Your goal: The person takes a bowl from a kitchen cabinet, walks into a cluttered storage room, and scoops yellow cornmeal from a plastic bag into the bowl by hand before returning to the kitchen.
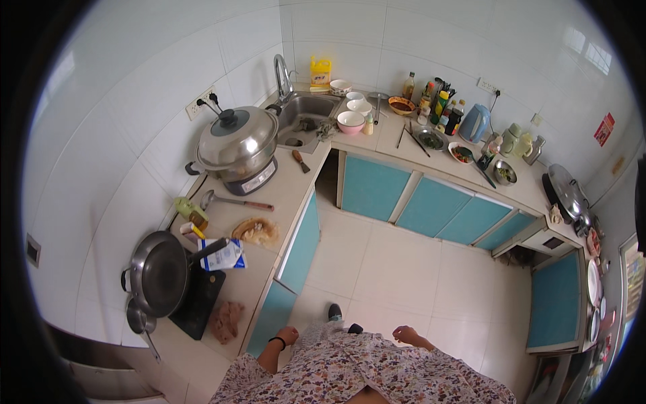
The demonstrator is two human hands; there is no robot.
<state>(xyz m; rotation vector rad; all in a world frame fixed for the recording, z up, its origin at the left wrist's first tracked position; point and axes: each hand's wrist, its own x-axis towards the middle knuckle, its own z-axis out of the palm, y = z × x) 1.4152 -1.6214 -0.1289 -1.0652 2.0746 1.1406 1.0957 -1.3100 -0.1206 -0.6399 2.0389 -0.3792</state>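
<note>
My left hand (287,335), with a dark band on its wrist, hangs loosely curled beside the left counter's edge. My right hand (405,334) hangs over the floor with its fingers partly bent; I see nothing in either. Nearest the left hand lies a crumpled brownish cloth (226,322). Behind it a dark wok (162,274) sits on a black induction cooker (206,303). A blue and white packet (222,254) lies by the wok's handle. Farther along are a ladle (237,203), a scraper with a wooden handle (300,160) and a large lidded steel pot (239,143).
A steel sink (308,113) fills the corner, with bowls (351,122) beside it. Bottles, a blue electric kettle (474,123) and dishes of food (430,139) stand on the far counter. Teal cabinets (374,183) border the tiled floor (393,267). A second lidded pan (564,194) is at right.
</note>
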